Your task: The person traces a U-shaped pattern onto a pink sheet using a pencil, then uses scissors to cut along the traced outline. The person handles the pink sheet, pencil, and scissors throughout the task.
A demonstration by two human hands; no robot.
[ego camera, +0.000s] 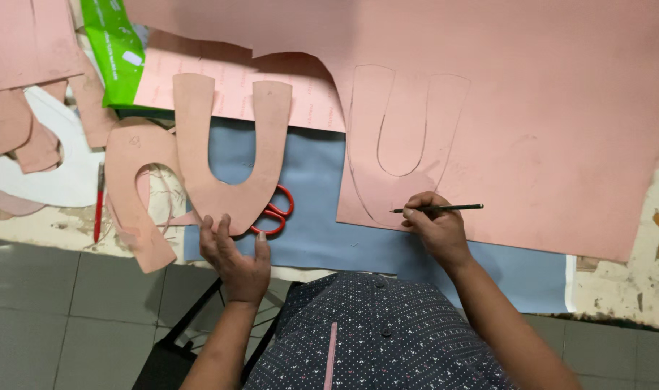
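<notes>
Pencil (445,209) pinched in my right hand (434,230), resting on pink sheet (546,130) beside drawn outline (405,137); left hand (235,256), fingers spread, holds U-shaped template (232,144) flat over red scissors (275,213).

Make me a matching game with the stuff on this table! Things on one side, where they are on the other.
Things:
1. pencil
2. scissors
3. red pen
4. green packet

Places:
A. partly under the pink U-shaped cutout
B. far left, on the table
C. held in the right hand
D. top left, among pink scraps

Pairs: 1-C, 2-A, 3-B, 4-D
</notes>
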